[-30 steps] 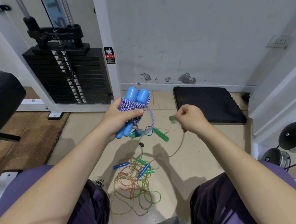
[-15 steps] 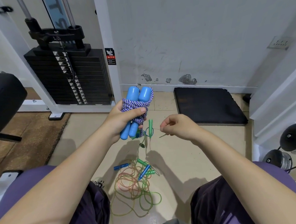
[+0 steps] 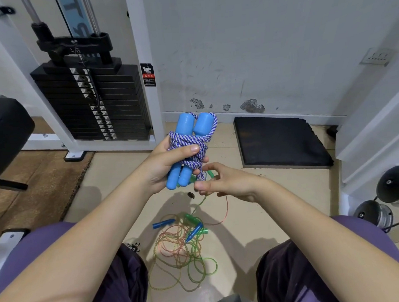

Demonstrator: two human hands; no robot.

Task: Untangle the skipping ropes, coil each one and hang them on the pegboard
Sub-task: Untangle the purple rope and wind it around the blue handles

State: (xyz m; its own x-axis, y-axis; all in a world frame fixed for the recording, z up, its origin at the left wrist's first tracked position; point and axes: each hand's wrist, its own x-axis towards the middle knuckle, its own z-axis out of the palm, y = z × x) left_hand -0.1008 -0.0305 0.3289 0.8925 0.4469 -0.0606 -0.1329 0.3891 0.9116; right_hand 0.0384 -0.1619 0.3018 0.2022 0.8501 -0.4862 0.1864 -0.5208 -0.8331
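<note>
My left hand (image 3: 163, 165) grips a coiled skipping rope: two light blue handles (image 3: 188, 126) side by side, wound round with purple-and-white braided cord (image 3: 190, 143). My right hand (image 3: 232, 183) sits just below and right of the bundle, its thumb and fingers curled round a green handle (image 3: 210, 173) and its thin cord. Green and orange thin cords run down from that hand to a tangled pile of ropes (image 3: 180, 248) on the floor between my knees. Small blue handles (image 3: 163, 223) and green handles lie in the pile. No pegboard is in view.
A weight-stack machine (image 3: 94, 105) stands at the back left, with a black bench pad (image 3: 3, 133) at the left edge and a brown mat (image 3: 34, 187) beneath. A black floor mat (image 3: 279, 142) lies by the wall on the right. Dumbbells (image 3: 394, 186) sit at the far right.
My right hand has moved left, from out at the right to right up against the bottom of the bundle, bringing the green handle with it. The left hand keeps its grip.
</note>
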